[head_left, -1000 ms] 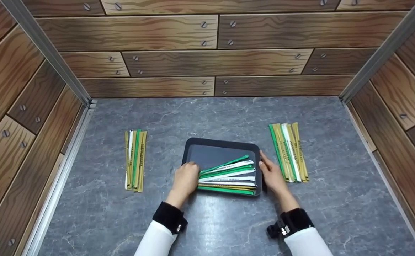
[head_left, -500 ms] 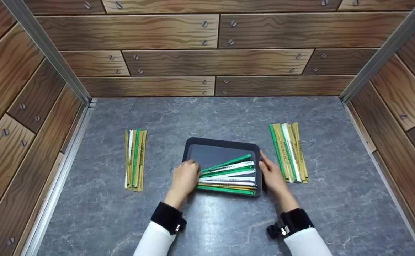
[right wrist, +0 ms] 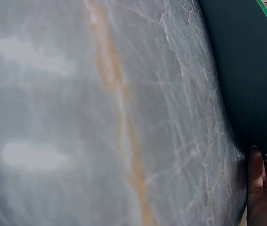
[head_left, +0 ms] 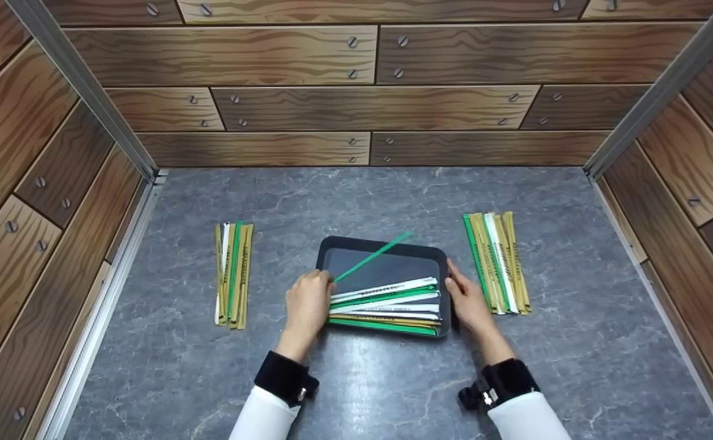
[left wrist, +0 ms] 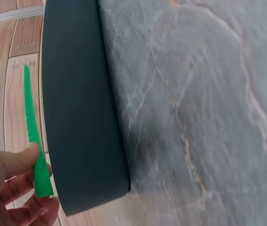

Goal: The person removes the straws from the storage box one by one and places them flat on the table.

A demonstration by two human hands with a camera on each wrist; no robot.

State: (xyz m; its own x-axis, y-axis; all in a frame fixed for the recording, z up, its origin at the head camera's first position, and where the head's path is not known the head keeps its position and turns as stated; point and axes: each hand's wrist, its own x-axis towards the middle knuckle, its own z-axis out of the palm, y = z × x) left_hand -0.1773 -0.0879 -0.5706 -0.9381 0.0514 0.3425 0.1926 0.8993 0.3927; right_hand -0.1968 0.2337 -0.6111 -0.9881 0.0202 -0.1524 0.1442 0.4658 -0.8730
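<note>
My left hand [head_left: 309,305] pinches a thin green stick packet [head_left: 376,254] between thumb and fingers at its near end. The packet slants up over the dark tray [head_left: 387,245], its far tip past the tray's back rim. In the left wrist view, the green packet [left wrist: 31,113] stands beside the tray's outer wall [left wrist: 81,108], the thumb against it. Several white, green and gold stick packets [head_left: 387,308] lie fanned in the tray's front half, their left ends partly hidden by the left hand. My right hand [head_left: 469,299] rests with fairly straight fingers against the tray's right outer side.
A row of gold, white and green stick packets [head_left: 233,275] lies left of the tray on the grey marbled table [head_left: 356,195]. Another such row [head_left: 498,263] lies just right of the right hand. Wood-patterned walls [head_left: 368,107] enclose the back and both sides.
My left hand has drawn back slightly left, lifting the topmost green stick packet off the others and swinging it toward the tray's back. The right hand and tray have stayed put.
</note>
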